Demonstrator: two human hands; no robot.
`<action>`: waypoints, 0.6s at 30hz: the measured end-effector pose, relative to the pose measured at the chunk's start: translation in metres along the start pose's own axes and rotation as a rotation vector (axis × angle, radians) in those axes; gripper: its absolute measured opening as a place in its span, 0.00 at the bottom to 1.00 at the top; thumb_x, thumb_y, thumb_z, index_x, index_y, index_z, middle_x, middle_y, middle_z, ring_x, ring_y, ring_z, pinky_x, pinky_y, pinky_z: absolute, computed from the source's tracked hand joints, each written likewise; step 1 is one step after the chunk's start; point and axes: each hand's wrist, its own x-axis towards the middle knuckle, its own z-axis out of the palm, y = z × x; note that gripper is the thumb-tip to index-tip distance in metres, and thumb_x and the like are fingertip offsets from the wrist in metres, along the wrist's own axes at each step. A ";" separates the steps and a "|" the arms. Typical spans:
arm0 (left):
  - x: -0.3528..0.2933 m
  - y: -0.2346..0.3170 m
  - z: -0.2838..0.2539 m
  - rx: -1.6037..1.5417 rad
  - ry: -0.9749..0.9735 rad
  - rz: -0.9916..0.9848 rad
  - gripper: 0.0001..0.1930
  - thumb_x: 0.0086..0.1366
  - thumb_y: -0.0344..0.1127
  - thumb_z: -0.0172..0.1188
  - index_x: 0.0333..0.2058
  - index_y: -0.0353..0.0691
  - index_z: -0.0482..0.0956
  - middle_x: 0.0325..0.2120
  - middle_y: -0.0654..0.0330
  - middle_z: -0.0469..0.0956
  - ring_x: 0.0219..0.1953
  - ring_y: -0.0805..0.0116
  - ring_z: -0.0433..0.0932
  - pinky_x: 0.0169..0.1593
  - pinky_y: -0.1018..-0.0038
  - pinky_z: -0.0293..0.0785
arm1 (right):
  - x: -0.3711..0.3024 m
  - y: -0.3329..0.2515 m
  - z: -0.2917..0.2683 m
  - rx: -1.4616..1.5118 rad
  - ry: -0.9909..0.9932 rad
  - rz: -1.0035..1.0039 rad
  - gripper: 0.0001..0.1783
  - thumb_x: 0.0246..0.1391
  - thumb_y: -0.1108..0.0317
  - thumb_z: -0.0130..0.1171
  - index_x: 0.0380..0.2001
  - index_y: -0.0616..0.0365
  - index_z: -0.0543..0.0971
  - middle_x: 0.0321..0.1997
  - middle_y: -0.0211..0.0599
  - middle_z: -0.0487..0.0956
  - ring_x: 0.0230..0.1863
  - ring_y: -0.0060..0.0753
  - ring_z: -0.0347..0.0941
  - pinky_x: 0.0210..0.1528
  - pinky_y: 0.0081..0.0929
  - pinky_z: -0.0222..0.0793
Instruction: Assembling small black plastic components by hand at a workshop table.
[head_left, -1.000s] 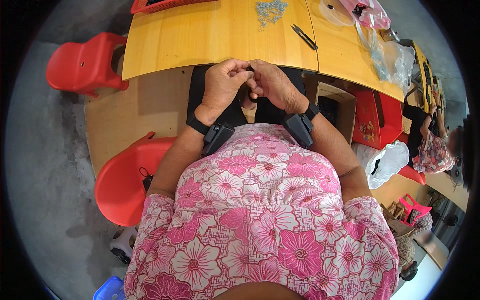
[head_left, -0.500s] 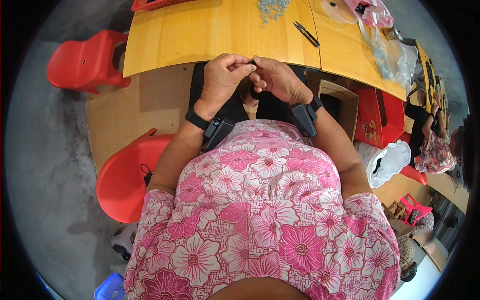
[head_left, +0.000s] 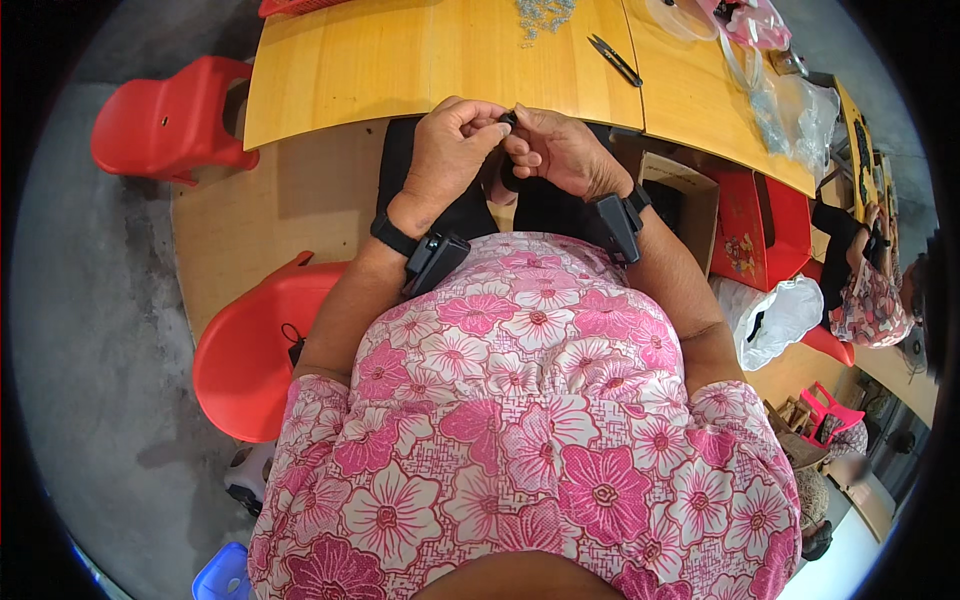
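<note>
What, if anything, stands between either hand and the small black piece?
Nothing visible: the left hand and right hand both have fingers at the black piece. The snips lie on the table beyond, to the right, out of the way.

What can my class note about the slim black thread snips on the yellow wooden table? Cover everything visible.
The slim black thread snips look metallic, with two narrow, seemingly parted blades. They lie flat and slanted on the yellow wooden table, blades toward the upper left, handle end about at the tabletop seam. Only the table seems to touch them.
</note>
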 end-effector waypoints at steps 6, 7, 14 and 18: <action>0.002 -0.002 -0.001 -0.019 -0.020 -0.059 0.10 0.59 0.29 0.63 0.38 0.32 0.80 0.29 0.66 0.76 0.30 0.81 0.72 0.36 0.84 0.73 | -0.001 -0.002 0.002 0.013 0.006 -0.010 0.17 0.62 0.53 0.50 0.37 0.58 0.73 0.23 0.23 0.65 0.22 0.18 0.56 0.29 0.21 0.61; 0.002 -0.003 -0.001 -0.036 -0.019 -0.051 0.09 0.58 0.29 0.63 0.38 0.32 0.80 0.29 0.66 0.76 0.30 0.81 0.72 0.36 0.84 0.72 | -0.001 -0.002 0.002 0.016 -0.004 0.001 0.17 0.62 0.54 0.50 0.37 0.58 0.73 0.23 0.23 0.66 0.22 0.18 0.56 0.29 0.21 0.61; -0.003 0.002 -0.001 0.060 0.049 0.063 0.09 0.55 0.27 0.64 0.36 0.33 0.81 0.27 0.65 0.75 0.29 0.79 0.71 0.35 0.82 0.70 | -0.002 -0.004 0.001 -0.064 0.002 0.007 0.17 0.62 0.55 0.51 0.38 0.59 0.74 0.24 0.26 0.70 0.24 0.19 0.61 0.31 0.22 0.65; -0.003 0.004 -0.002 0.106 0.043 0.071 0.09 0.55 0.28 0.64 0.36 0.34 0.82 0.26 0.64 0.74 0.28 0.78 0.71 0.35 0.82 0.70 | -0.003 -0.003 -0.002 -0.048 -0.028 -0.004 0.16 0.62 0.55 0.51 0.38 0.59 0.75 0.24 0.26 0.71 0.24 0.19 0.63 0.31 0.22 0.65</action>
